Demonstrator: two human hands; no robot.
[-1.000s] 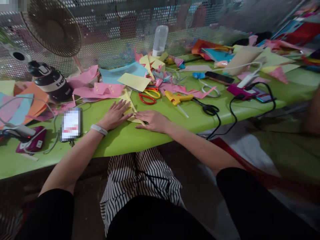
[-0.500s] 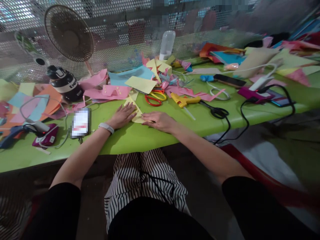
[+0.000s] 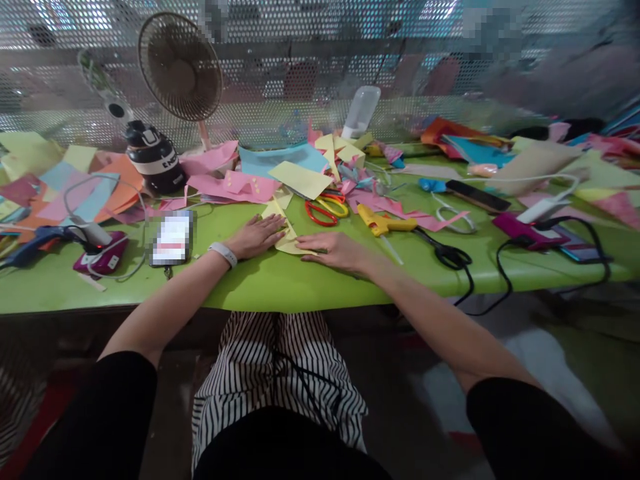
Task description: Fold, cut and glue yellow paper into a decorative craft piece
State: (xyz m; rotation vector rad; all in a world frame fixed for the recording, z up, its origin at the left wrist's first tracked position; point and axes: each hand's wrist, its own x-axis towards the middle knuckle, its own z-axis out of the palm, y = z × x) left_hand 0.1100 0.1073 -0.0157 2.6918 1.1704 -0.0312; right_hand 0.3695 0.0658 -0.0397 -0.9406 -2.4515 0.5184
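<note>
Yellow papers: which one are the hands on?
The paper between the left hand and right hand, touched by the fingers of both. The others, such as the flat sheet beyond, lie farther back.

We see a pale yellow sheet of paper lying low on the table, closer to the front edge than to the back one and apart from the front edge. A narrow, lighter band, which looks like a fold, crosses it at a slant, its far end leaning left towards the back edge and its near end reaching right towards the front edge. We make out a wider flap at the far end and a broad, flat portion at the near end. The middle is partly covered, so we cannot tell its full outline.
</note>
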